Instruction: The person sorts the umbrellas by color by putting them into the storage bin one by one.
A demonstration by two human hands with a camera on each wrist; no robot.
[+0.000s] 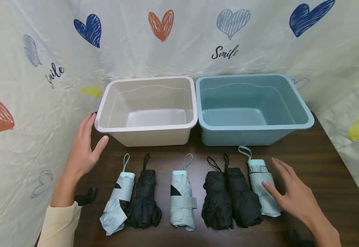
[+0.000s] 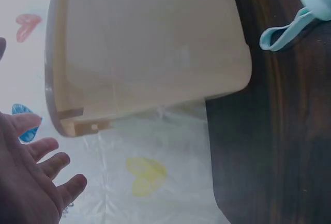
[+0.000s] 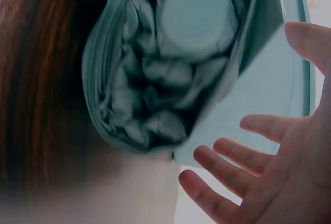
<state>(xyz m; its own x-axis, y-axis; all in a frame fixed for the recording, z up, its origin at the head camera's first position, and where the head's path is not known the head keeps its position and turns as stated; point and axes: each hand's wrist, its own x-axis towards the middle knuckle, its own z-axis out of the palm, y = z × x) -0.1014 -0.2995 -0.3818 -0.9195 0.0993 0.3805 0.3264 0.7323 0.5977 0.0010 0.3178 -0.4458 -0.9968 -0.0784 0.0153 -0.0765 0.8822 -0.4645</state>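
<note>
My left hand (image 1: 82, 152) is beside the left end of a whitish bin (image 1: 150, 137), fingers spread and nothing held; the left wrist view shows the fingers apart from the bin wall. On the right, my right hand (image 1: 298, 195) hovers with loosely spread fingers next to a folded light blue umbrella (image 1: 261, 185). Its rolled end (image 3: 150, 94) fills much of the right wrist view, with no fingers around it. Two black umbrellas (image 1: 242, 197) (image 1: 218, 202) lie left of it. Farther left are a light blue umbrella (image 1: 182, 214), a black one (image 1: 145, 206) and another light blue one (image 1: 120, 195).
A blue bin (image 1: 253, 135) stands right of the whitish one, behind the umbrellas; both bins have bare floors. Beneath everything is a dark wooden table (image 1: 185, 240). A white sheet (image 1: 192, 31) printed with hearts hangs behind and spreads along both sides.
</note>
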